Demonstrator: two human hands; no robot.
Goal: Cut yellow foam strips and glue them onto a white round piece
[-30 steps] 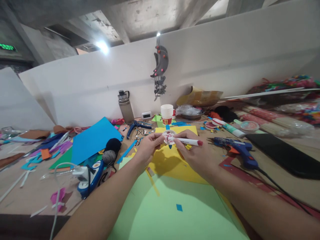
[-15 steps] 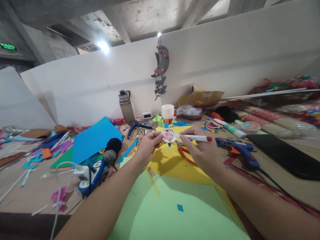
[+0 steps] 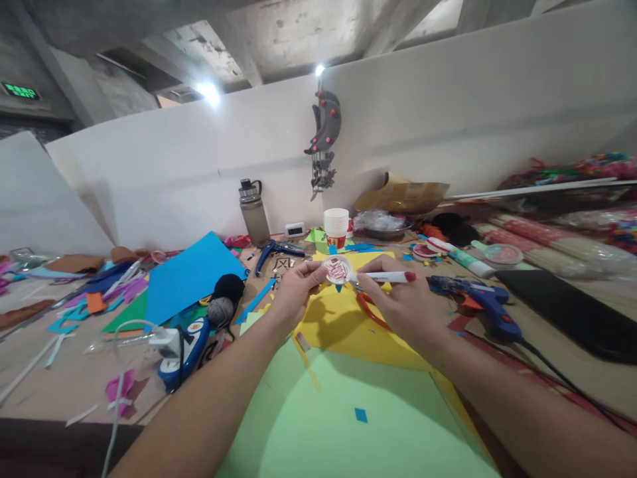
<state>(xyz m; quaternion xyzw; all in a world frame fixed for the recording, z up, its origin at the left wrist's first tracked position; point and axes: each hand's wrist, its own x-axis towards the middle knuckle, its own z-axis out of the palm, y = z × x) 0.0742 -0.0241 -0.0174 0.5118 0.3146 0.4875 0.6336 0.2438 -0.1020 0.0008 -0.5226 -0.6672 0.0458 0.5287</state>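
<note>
Between the thumb and fingers of my left hand (image 3: 298,289) is a small white round disc (image 3: 337,270). Its face carries red marker strokes, and small blue tabs show at its top and bottom edges. My right hand (image 3: 393,292) is closed around a white marker (image 3: 385,276) with a red end, its tip side at the disc's right edge. Below the hands lie yellow paper (image 3: 343,325) and orange-handled scissors (image 3: 371,309), partly hidden by my right hand. Light green paper (image 3: 343,438) lies nearest me, with a small blue scrap (image 3: 361,415) on it.
Stacked paper cups (image 3: 336,226) and a bottle (image 3: 253,212) stand at the back. On the right are a blue glue gun (image 3: 482,302) with its cord and a black slab (image 3: 567,312). Blue paper (image 3: 194,279), yarn balls (image 3: 221,309) and a power strip (image 3: 184,355) lie left.
The red strokes on the disc look denser, and the marker has shifted slightly left. My left hand keeps its hold on the disc. The whole view has moved a little.
</note>
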